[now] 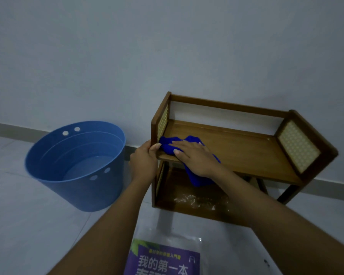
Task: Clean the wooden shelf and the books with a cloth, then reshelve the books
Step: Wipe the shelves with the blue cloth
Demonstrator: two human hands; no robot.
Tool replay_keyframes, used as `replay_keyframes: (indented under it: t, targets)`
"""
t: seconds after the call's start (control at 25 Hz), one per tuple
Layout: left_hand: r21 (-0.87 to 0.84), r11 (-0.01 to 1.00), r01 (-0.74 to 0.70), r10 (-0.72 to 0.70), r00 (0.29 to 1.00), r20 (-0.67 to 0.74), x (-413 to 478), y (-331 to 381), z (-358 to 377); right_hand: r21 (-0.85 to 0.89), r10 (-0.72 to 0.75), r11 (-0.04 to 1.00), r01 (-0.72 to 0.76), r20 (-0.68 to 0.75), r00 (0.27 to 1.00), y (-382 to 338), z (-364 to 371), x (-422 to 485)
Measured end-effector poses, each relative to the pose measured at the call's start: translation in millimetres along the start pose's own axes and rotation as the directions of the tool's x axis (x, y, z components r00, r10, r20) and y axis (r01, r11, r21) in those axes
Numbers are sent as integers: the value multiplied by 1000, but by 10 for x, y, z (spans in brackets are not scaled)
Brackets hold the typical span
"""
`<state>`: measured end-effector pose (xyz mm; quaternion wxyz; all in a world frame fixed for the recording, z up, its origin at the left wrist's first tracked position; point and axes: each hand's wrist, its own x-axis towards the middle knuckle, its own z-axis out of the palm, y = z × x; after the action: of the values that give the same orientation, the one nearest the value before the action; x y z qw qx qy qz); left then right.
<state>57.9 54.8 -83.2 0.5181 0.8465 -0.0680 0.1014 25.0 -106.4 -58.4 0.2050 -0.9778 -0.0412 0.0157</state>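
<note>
Book (pixel 163 261) at the bottom edge, shelf (pixel 236 153) right of centre by the wall.
The right hand (pixel 195 155) presses flat on a blue cloth (pixel 195 177) at the upper board's left front; the left hand (pixel 145 159) grips the shelf's left post. A bucket (pixel 75 165) holding water stands at centre left.

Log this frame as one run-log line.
phase: wiping upper shelf | right hand: flat on blue cloth | left hand: gripping brown wooden shelf left side | purple book: on floor
</note>
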Motion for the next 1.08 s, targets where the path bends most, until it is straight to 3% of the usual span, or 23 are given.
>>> replay_keyframes:
  t: [0.16,0.4,0.56,0.76,1.08]
  targets:
    - [-13,1000,-7,7,1000,6,11,-17,0,-47,54,997,-55,-22,998,-64,109,162]
    - [-56,998,-24,26,999,38,9,-28,-28,-224,-149,969,103,-203,968,-100,138,6]
    - [-44,999,-30,32,998,45,7,-31,-32,-459,-227,885,81,-273,935,-150,269,-43]
    - [0,998,-64,64,997,33,16,-11,-47,-573,-276,815,89,-249,928,-112,244,14]
    - [38,998,-57,56,997,46,29,-37,-36,-569,-213,819,77,-176,961,227,14,-321]
